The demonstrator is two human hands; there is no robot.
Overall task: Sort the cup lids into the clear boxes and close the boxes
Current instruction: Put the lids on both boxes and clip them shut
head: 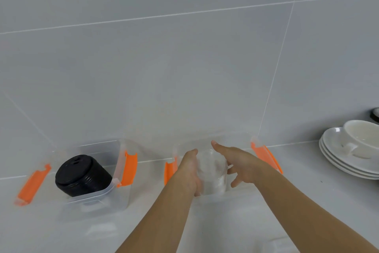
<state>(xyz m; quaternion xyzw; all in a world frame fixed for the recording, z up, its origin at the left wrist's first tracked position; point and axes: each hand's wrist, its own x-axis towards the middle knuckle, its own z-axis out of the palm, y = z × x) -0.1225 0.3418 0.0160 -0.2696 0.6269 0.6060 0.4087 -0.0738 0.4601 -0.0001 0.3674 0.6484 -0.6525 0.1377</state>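
Two clear boxes with orange latches stand on the white counter against the tiled wall. The left box (121, 191) holds a stack of black cup lids (82, 174) lying tilted on its side. Inside the right box (244, 138) sits a stack of clear cup lids (214, 170). My left hand (189, 168) presses against the left side of the clear stack. My right hand (238, 162) is at its right side with the fingers spread and the index finger pointing over the top. Both boxes are open, with latches folded outward.
A pile of white plates (336, 158) with a white bowl (363, 138) on top stands at the right. A dark round object (375, 114) shows at the right edge behind them. A clear box lid (100, 230) lies on the counter in front of the left box.
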